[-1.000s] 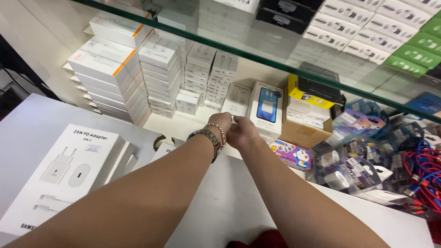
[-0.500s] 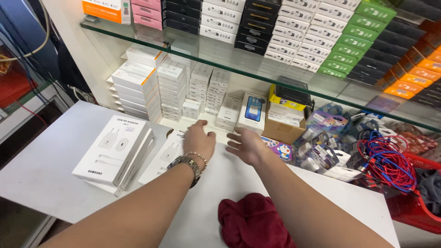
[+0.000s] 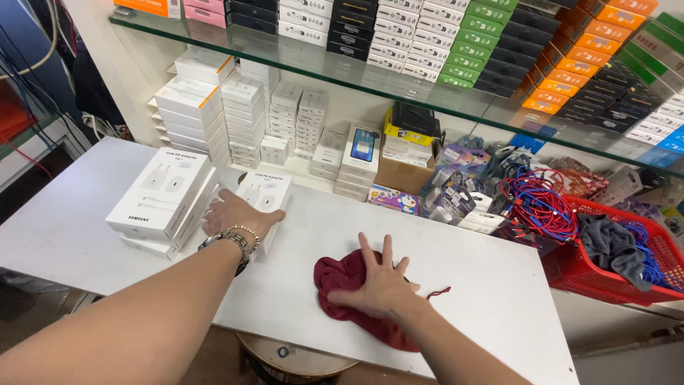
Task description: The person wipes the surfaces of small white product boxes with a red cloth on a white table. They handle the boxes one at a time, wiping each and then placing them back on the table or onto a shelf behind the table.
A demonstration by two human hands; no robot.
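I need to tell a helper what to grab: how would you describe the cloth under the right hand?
On the white counter below the glass shelf, near the front edge, lies a crumpled dark red cloth. The right hand presses flat on it; it is the only fabric on the counter.

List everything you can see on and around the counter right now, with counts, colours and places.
white counter: one, spans the foreground
maroon cloth: one, centre front of the counter
white charger boxes: a few, stacked at the counter's left
small white boxes: many, stacked against the back wall
phone box: one, white with a blue picture, upright at the back
cables: tangled bunch, red and blue, back right
red basket: one, far right, holds grey cloth
glass shelf: one, carries rows of white, black, green and orange boxes
left hand: rests on the charger boxes
right hand: flat on the maroon cloth
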